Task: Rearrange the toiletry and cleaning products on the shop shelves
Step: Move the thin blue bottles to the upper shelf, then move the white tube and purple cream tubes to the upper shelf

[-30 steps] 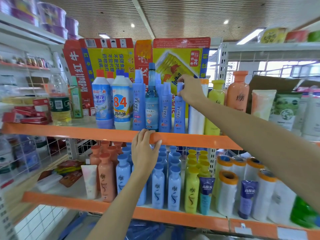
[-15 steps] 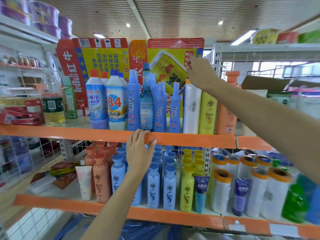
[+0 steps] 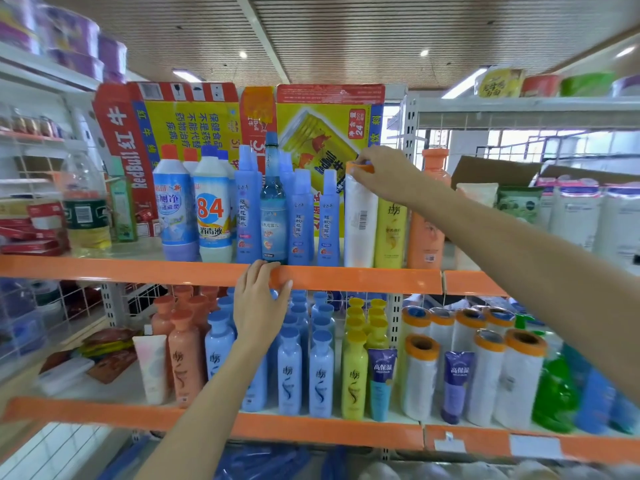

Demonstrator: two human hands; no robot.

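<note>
Closest to me, the lower shelf [image 3: 207, 415] is packed: peach bottles [image 3: 185, 358], a bunch of light blue bottles [image 3: 289, 375], yellow bottles [image 3: 354, 375], a couple of purple tubes [image 3: 456, 386] and white rolls with orange ends [image 3: 420, 379], plus a green bottle [image 3: 554, 396] off to the right.

The left hand [image 3: 258, 306] is hooked over the orange front edge of the upper shelf [image 3: 363, 280], fingers curled on top of the lip, thumb underneath, so it's gripping the shelf and no product.

Up on that shelf the right hand [image 3: 384, 174] has its fingers pinched around the orange top of a tall white roll [image 3: 360, 216]. The roll stands upright at the front, squeezed between a slim blue spray bottle [image 3: 328, 223] on its left and a yellow bottle [image 3: 390, 230] on its right, with a tall peach bottle [image 3: 427, 220] next along. Further left are more blue sprays, a clear blue glass bottle [image 3: 273, 209], and two white cleaner bottles, one marked "84" [image 3: 212, 209].

Behind all that, a flattened red and yellow carton [image 3: 214, 116] leans as a backdrop.
</note>
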